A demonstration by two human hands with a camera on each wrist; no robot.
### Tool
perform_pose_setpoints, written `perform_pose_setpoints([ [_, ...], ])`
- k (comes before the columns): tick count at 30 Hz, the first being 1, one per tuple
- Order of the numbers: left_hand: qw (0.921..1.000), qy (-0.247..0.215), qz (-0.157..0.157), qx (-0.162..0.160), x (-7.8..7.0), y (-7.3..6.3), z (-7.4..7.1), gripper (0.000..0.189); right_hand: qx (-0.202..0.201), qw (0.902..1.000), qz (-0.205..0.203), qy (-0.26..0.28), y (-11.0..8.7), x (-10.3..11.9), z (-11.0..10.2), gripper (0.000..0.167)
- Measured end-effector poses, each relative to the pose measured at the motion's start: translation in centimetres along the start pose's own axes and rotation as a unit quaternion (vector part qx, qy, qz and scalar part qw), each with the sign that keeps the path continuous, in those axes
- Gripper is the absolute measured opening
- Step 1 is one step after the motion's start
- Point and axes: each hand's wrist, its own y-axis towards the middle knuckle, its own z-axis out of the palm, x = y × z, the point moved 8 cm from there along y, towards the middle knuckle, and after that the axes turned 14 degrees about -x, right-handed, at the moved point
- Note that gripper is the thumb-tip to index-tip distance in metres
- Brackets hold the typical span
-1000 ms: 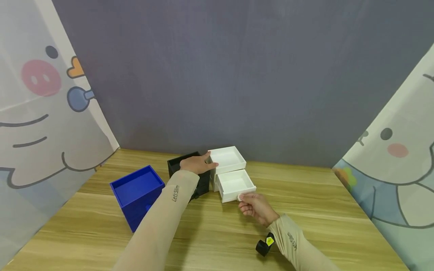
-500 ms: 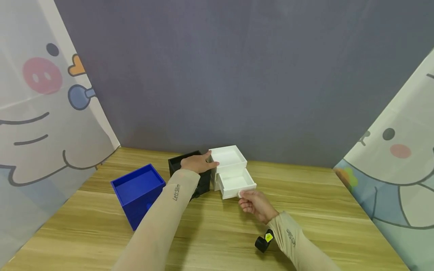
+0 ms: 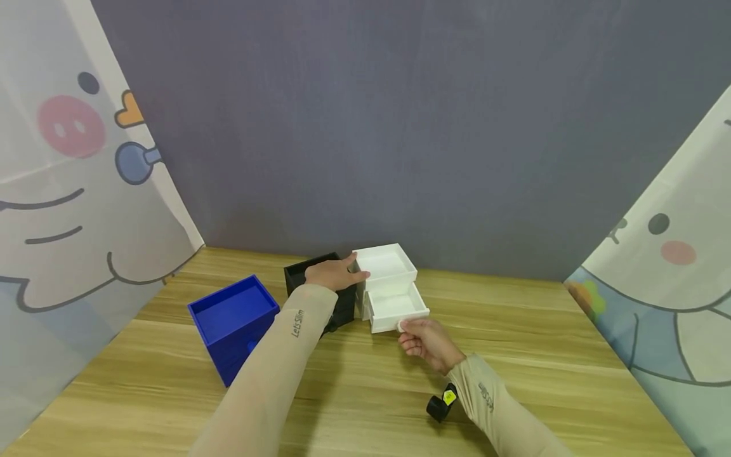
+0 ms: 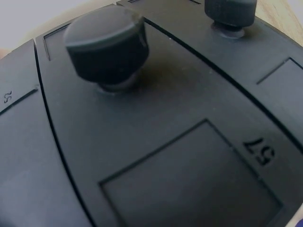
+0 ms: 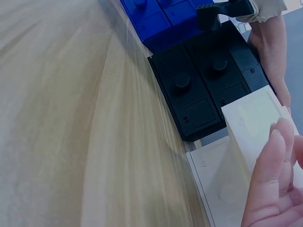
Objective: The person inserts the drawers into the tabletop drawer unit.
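A small white drawer cabinet (image 3: 386,263) with a tray-like top stands near the back wall. Its upper drawer (image 3: 396,306) is pulled partway out and looks empty. My right hand (image 3: 431,343) pinches the round knob on that drawer's front between thumb and finger; in the right wrist view, the fingers (image 5: 274,165) cover the knob. Below, the lower drawer (image 5: 220,175) sits flush in the cabinet. My left hand (image 3: 334,275) reaches over the black drawer cabinet (image 3: 342,308), with spread, mostly straight fingers touching the white cabinet's left side and rim.
A blue drawer cabinet (image 3: 234,311) stands to the left on the wooden table (image 3: 365,393). Black drawer fronts with a knob (image 4: 106,49) fill the left wrist view. A black device with a yellow sticker (image 3: 449,397) sits at my right sleeve. The grey wall (image 3: 388,127) rises close behind.
My right hand and the white drawer have moved slightly inward, so less of the drawer sticks out. The left hand stays in place on the white cabinet.
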Motion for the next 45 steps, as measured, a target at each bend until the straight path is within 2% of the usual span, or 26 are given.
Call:
perform_pose_setpoints([
  [13, 1.0, 0.004, -0.004, 0.0, 0.4, -0.2, -0.2, 0.077, 0.019, 0.9997, -0.008, -0.013, 0.2, 0.3, 0.3, 0.013],
  [21, 1.0, -0.008, 0.005, 0.0, 0.0, -0.4, -0.6, 0.076, 0.01, 0.9996, -0.015, -0.021, 0.4, 0.6, 0.0, 0.014],
  [27, 0.9999, -0.013, 0.006, 0.003, 0.1, -0.2, -0.2, 0.076, 0.0, 0.9993, -0.019, -0.031, 0.4, 0.6, -0.4, 0.011],
  [34, 0.9998, -0.015, 0.01, 0.005, 0.0, 0.2, 0.1, 0.076, -0.007, 0.9997, -0.016, -0.019, 0.6, 0.7, -0.7, 0.014],
  [40, 0.9999, -0.013, 0.006, 0.008, -0.1, 0.1, -0.1, 0.076, -0.025, 0.9996, -0.003, 0.014, 0.7, 0.5, -0.8, 0.014],
  [45, 1.0, -0.001, 0.0, 0.005, 0.1, 0.1, -0.2, 0.076, -0.075, 0.9954, 0.011, 0.059, 0.7, 0.0, -1.1, 0.012],
])
